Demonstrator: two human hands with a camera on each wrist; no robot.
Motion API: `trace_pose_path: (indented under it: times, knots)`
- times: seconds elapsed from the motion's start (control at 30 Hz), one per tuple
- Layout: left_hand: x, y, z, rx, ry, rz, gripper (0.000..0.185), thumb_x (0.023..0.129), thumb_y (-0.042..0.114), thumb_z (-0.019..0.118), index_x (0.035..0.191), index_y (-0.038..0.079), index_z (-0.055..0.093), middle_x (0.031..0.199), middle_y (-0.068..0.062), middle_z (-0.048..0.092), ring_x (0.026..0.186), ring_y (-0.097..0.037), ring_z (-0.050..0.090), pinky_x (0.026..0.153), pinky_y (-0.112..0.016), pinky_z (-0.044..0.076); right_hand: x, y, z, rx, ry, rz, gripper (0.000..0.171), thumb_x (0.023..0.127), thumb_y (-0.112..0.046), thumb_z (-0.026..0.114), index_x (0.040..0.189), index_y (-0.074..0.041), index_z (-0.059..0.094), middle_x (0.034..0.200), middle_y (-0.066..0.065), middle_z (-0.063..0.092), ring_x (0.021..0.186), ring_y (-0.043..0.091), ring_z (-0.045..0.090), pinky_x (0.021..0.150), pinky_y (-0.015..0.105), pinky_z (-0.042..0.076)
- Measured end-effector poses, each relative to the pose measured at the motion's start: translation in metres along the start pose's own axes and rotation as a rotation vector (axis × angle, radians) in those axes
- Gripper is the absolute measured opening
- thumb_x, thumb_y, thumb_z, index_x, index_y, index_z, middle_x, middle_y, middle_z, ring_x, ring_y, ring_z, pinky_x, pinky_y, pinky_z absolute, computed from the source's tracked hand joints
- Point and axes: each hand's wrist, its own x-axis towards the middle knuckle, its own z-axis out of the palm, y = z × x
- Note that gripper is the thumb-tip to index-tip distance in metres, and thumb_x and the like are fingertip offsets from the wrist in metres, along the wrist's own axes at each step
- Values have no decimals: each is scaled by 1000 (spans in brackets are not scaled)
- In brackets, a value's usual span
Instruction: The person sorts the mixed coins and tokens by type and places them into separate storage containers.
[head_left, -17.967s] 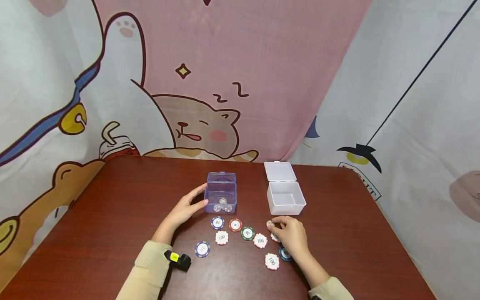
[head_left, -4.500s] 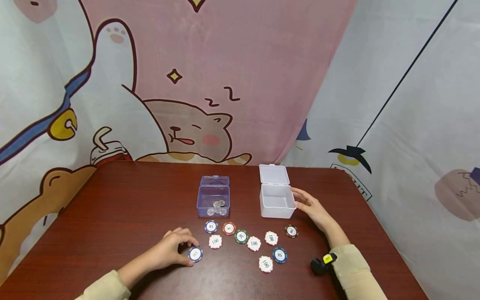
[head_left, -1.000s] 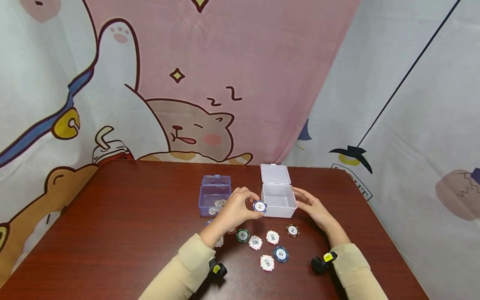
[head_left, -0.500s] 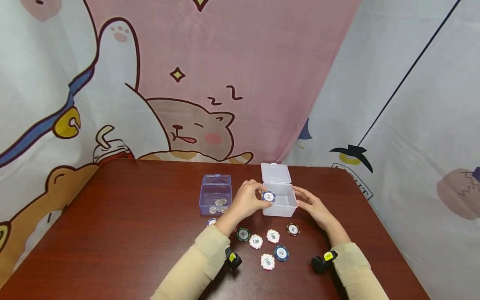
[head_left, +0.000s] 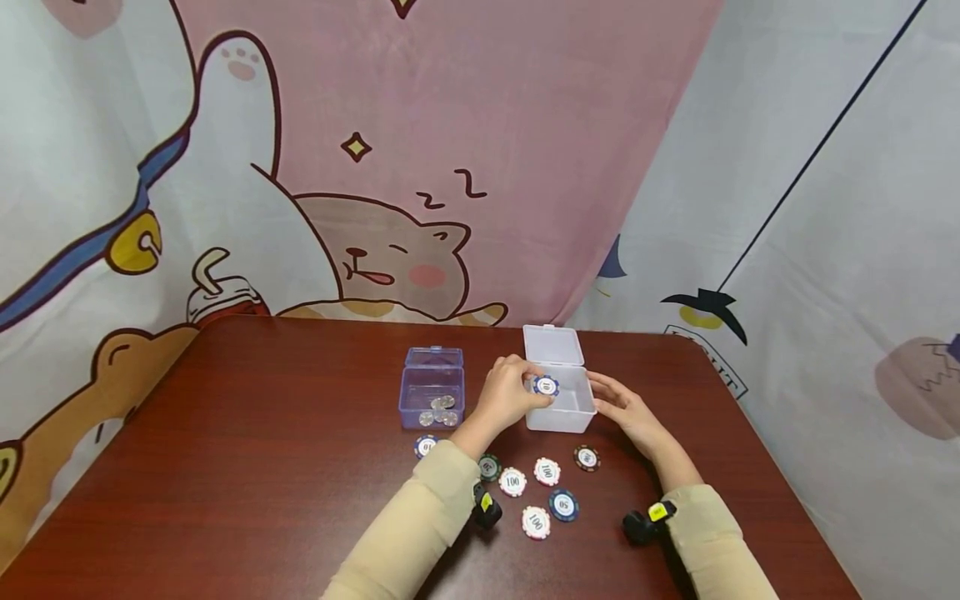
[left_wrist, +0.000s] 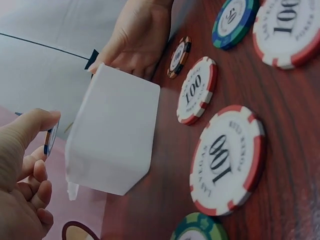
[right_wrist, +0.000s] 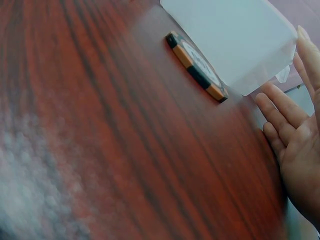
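Observation:
My left hand (head_left: 529, 392) pinches a blue-edged "10" chip (head_left: 546, 386) between thumb and fingers, just over the open white box (head_left: 564, 412). The left wrist view shows that chip (left_wrist: 50, 141) held on edge beside the box wall (left_wrist: 112, 135). With its fingers straight, my right hand (head_left: 602, 397) rests against the box's right side. In the right wrist view its fingers (right_wrist: 280, 107) lie flat by the box (right_wrist: 235, 35). Several chips lie on the table in front, among them a white "100" chip (head_left: 513, 482) and a blue "50" chip (head_left: 562, 504).
A clear blue box (head_left: 433, 398) holding silver coins stands open left of the white box. A black-and-orange chip (head_left: 587, 457) (right_wrist: 197, 67) lies close to my right wrist. Another blue "10" chip (head_left: 425, 447) lies in front of the blue box. A cartoon curtain hangs behind the table (head_left: 247, 450).
My left hand picked the blue "10" chip off the table's front left and carried it up and right to the white box's opening. The right hand stays at the box.

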Motion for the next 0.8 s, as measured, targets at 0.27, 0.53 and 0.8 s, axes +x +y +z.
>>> trace_pose_path:
  times: [0.27,0.53,0.8]
  knots:
    - [6,-6,13,-9,24,-16,39,67,27,87,99,10,74,85,3,58,85,-13,48,75,-27,40,0,1,-3,12,1,-1,50,97,-1,50,144,5,33,141,31,38,118,20,49,88,20,42]
    - [7,-10,22,-6,45,-25,39,67,27,88,100,12,74,88,2,59,86,-14,49,78,-29,40,3,7,-2,27,-9,-15,50,97,1,49,144,5,33,141,31,39,123,34,44,89,21,42]
    - [6,-13,30,10,85,9,39,66,27,88,98,12,73,89,3,59,87,-13,49,79,-30,40,5,16,-5,20,-2,-12,50,97,1,48,144,5,33,141,31,38,123,31,44,88,19,42]
